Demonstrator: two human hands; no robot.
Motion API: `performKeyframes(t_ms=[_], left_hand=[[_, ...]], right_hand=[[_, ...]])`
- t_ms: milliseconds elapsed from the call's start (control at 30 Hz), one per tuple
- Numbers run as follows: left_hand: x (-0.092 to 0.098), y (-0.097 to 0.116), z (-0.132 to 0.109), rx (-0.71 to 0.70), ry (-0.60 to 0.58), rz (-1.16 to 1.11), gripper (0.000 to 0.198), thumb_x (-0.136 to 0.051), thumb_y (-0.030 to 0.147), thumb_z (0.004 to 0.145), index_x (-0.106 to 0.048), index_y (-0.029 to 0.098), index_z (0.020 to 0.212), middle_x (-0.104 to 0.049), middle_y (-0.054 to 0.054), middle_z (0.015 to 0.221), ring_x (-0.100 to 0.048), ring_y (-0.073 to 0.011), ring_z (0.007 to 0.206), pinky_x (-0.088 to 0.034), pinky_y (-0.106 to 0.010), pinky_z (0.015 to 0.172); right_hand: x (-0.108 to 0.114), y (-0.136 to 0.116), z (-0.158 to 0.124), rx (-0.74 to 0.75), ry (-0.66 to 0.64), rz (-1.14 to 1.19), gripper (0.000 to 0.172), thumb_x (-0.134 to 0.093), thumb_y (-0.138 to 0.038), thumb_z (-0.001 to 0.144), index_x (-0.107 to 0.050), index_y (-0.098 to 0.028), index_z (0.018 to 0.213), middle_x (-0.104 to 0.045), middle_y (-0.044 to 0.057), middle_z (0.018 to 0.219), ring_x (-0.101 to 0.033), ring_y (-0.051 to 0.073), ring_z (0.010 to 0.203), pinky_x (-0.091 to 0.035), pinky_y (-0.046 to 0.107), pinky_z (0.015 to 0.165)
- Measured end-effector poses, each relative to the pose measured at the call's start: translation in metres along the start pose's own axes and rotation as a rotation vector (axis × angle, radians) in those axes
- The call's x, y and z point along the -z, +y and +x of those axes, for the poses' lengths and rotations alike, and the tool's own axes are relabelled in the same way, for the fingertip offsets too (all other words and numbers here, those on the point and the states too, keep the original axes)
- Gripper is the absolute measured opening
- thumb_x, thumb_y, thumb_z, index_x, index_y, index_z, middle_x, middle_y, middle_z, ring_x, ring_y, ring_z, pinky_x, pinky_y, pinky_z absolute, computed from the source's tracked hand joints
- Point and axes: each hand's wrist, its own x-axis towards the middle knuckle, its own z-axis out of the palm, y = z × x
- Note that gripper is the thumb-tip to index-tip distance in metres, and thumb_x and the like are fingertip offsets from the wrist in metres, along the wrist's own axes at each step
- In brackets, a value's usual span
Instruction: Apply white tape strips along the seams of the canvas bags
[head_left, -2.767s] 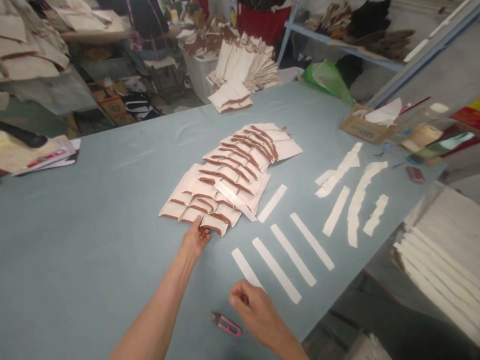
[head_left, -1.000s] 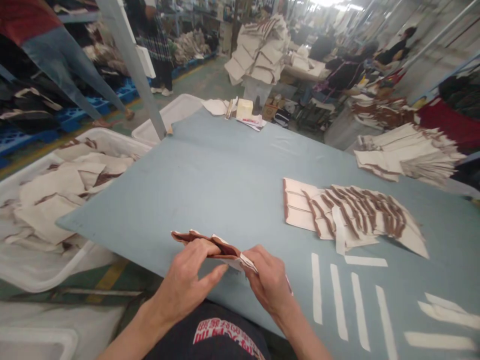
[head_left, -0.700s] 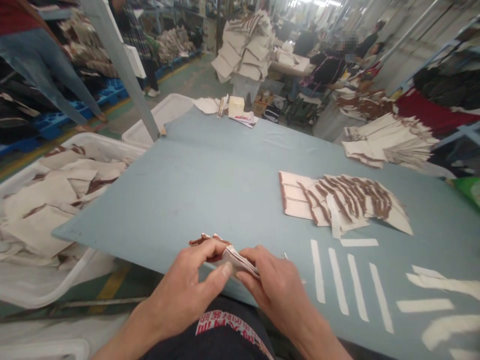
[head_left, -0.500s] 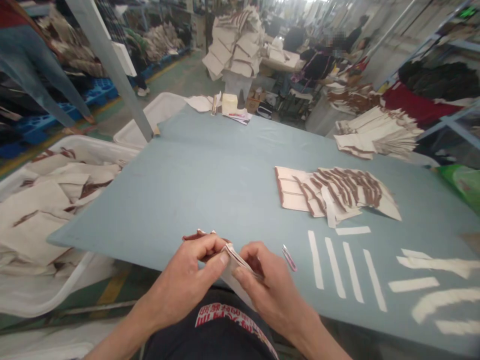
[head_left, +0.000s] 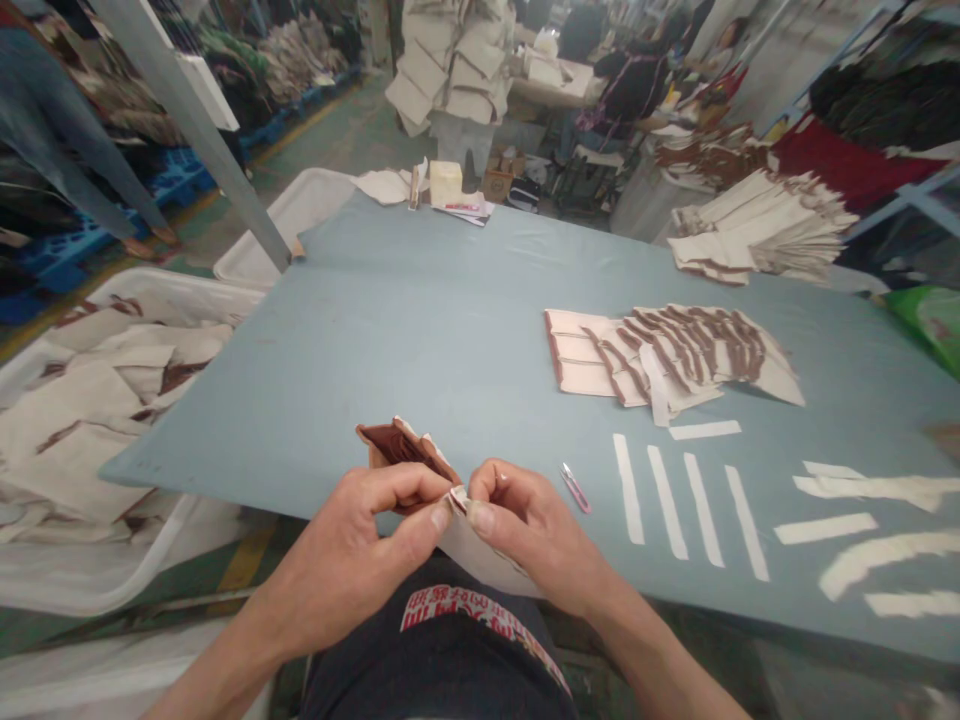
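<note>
Both hands pinch a cream fabric piece with brown lining (head_left: 409, 447) at the table's front edge. My left hand (head_left: 375, 530) grips its folded top edge between thumb and forefinger. Close beside it, my right hand (head_left: 521, 525) pinches the same edge, fingertips almost touching the left ones. Part of the piece stands up beyond my left hand, showing its brown inside; a pale part hangs below, over my lap. To the right of my right hand lie small pink-handled thread snips (head_left: 576, 488).
Cream strips (head_left: 703, 510) lie spread on the blue table (head_left: 420, 320). Behind them sits an overlapping row of cream and brown pieces (head_left: 675, 355). At left, a white bin (head_left: 142, 570) holds more fabric. A metal post (head_left: 202, 130) rises at the table's far left corner.
My right hand has slid left along the edge, closer to my left fingertips. More of the brown inside now shows beyond my left hand. The view has tilted slightly downward.
</note>
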Motion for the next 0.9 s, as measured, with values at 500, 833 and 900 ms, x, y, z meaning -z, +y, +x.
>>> performKeyframes(t_ms=[500, 833, 900], left_hand=[[-0.048, 0.019, 0.016, 0.098, 0.004, -0.006, 0.026, -0.068, 0.037, 0.084, -0.075, 0.016, 0.071, -0.071, -0.002, 0.069, -0.061, -0.0174, 0.069, -0.049, -0.025, 0.066], [-0.07, 0.017, 0.014, 0.1, 0.134, -0.048, 0.032, -0.064, 0.04, 0.091, -0.071, 0.016, 0.071, -0.066, -0.001, 0.069, -0.055, -0.0145, 0.063, -0.044, -0.023, 0.058], [-0.073, 0.016, 0.012, 0.097, 0.181, -0.035, 0.035, -0.062, 0.042, 0.093, -0.065, 0.017, 0.069, -0.06, 0.001, 0.065, -0.049, -0.0128, 0.058, -0.04, -0.023, 0.053]], right_hand=[[0.03, 0.003, -0.032, 0.119, 0.153, -0.28, 0.026, -0.06, -0.037, 0.095, -0.051, -0.022, 0.075, -0.05, -0.006, 0.063, -0.043, 0.01, 0.058, -0.033, 0.023, 0.054], [0.027, 0.025, -0.04, 0.286, 0.391, -0.408, 0.019, -0.065, -0.037, 0.095, -0.055, -0.023, 0.085, -0.056, -0.005, 0.064, -0.049, 0.011, 0.052, -0.036, 0.022, 0.049], [0.025, 0.027, -0.04, 0.302, 0.421, -0.45, 0.018, -0.066, -0.038, 0.095, -0.059, -0.022, 0.091, -0.058, -0.004, 0.067, -0.051, 0.011, 0.053, -0.037, 0.023, 0.05]])
